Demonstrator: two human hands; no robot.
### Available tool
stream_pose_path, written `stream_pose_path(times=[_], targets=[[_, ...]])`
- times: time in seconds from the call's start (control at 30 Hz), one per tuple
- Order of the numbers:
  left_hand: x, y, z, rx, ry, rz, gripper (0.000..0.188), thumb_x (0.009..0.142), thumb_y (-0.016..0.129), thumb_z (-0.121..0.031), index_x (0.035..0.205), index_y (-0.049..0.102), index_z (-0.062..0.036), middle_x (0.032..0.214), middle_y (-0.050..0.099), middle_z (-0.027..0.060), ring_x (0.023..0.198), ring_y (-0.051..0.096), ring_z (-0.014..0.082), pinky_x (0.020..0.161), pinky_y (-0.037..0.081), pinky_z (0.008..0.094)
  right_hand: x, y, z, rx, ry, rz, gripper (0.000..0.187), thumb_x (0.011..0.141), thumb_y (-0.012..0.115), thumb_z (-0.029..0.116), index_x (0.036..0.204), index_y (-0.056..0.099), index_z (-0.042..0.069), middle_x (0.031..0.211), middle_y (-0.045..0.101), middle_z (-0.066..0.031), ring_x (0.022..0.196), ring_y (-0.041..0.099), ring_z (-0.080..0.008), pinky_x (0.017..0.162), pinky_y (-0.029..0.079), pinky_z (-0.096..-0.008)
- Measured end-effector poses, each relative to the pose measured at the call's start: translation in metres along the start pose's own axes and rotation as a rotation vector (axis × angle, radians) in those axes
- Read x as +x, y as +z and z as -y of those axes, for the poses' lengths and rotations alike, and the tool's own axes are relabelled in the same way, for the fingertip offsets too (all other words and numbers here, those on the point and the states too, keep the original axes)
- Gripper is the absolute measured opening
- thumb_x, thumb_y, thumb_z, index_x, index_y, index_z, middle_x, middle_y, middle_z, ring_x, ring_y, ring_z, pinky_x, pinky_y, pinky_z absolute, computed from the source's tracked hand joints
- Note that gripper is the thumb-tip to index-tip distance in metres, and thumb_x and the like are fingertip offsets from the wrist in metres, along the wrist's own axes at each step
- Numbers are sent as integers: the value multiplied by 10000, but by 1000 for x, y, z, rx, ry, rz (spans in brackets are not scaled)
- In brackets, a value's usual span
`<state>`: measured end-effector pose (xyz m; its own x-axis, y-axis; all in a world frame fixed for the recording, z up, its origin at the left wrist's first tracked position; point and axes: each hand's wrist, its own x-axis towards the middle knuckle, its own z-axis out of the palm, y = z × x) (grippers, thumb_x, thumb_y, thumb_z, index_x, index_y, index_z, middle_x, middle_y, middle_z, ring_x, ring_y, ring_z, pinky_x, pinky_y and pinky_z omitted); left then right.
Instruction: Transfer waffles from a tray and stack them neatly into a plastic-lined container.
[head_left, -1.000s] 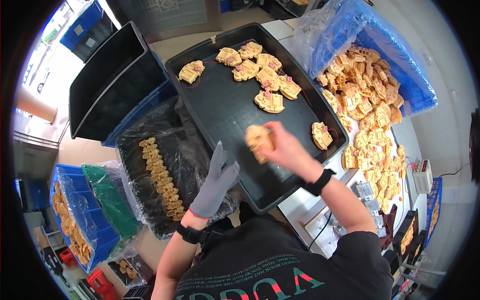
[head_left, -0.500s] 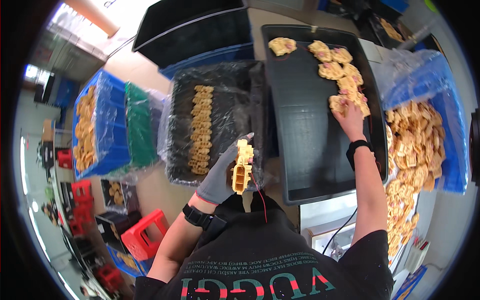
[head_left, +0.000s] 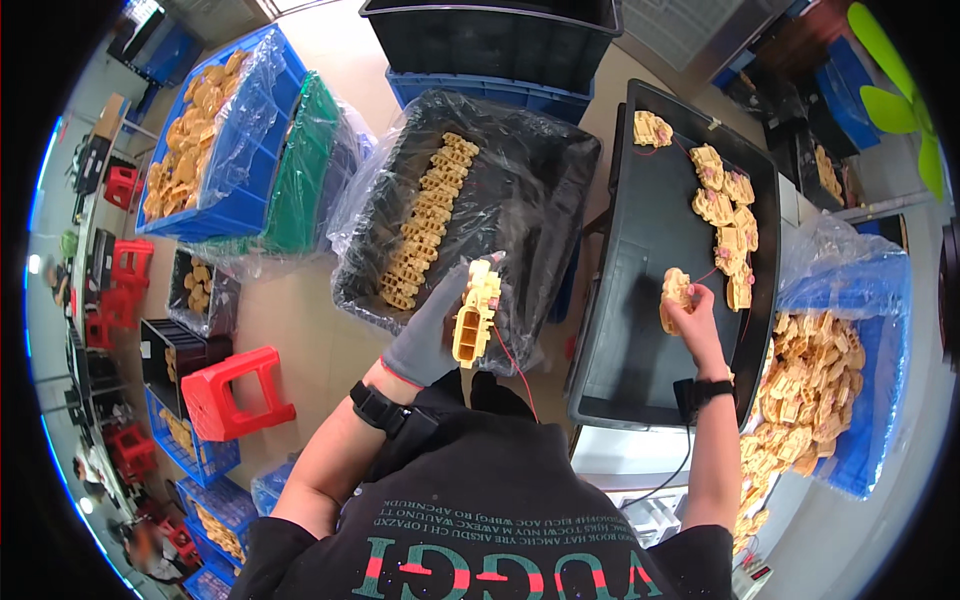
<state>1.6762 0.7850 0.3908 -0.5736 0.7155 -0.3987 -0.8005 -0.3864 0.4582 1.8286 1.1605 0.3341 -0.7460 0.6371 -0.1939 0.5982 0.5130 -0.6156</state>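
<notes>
My left hand (head_left: 428, 338), in a grey glove, is closed on a pale yellow moulded plastic part (head_left: 479, 305). That part has open compartments at its near end, and a thin red wire (head_left: 516, 372) hangs from it. My bare right hand (head_left: 698, 328) pinches another yellow plastic part (head_left: 673, 288) over the black tray (head_left: 640, 200) on the right. Farther up in this tray lie several like parts (head_left: 735, 235) in an uneven column with red wires, and a single one (head_left: 652, 129) sits in the far left corner.
Left of the tray, a plastic-lined black crate (head_left: 520, 200) holds a row of yellow parts (head_left: 430, 220). Heaped parts fill a blue crate (head_left: 860, 440) at right and another blue crate (head_left: 240, 180) at far left. Black bins (head_left: 490, 45) stand beyond; a red stool (head_left: 235, 390) is at lower left.
My right hand has drawn one yellow part away from the cluster, toward the tray's near side. My left hand keeps its part. The whole view has swung round.
</notes>
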Motion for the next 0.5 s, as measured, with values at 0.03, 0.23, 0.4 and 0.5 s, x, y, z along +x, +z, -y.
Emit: stream_pose_path(times=[0.03,0.23,0.4,0.5], targets=[[-1,-2,1,3,6,40,632,991,438,-436,1462,288,-41,1075,578,42,933,558,92,801,485,226,-9,-8,20,334,114,141,668,791,723,351,1287,377,67,1190,571,-169,1053,600,-293,874,485,-385],[6,1,0,-62,-17,104,706,970,430,-516,1472,264,-48,1018,554,29,919,553,107,794,499,240,-74,-1,142,1170,-74,642,736,898,553,465,1447,267,67,1283,529,-188,1165,555,-342,929,479,-380],[7,17,2,-178,-182,141,622,972,474,-471,1441,337,-86,1013,569,44,901,556,119,806,497,291,-89,17,165,1254,-82,776,780,877,566,488,1456,256,68,1381,449,-173,1278,463,-350,945,475,-414],[1,22,6,-187,-223,161,612,962,503,-463,1423,361,-86,1017,575,55,896,561,152,822,498,321,-91,22,165,1225,-83,729,789,879,570,468,1469,231,67,1399,431,-128,1320,418,-315,955,468,-442]])
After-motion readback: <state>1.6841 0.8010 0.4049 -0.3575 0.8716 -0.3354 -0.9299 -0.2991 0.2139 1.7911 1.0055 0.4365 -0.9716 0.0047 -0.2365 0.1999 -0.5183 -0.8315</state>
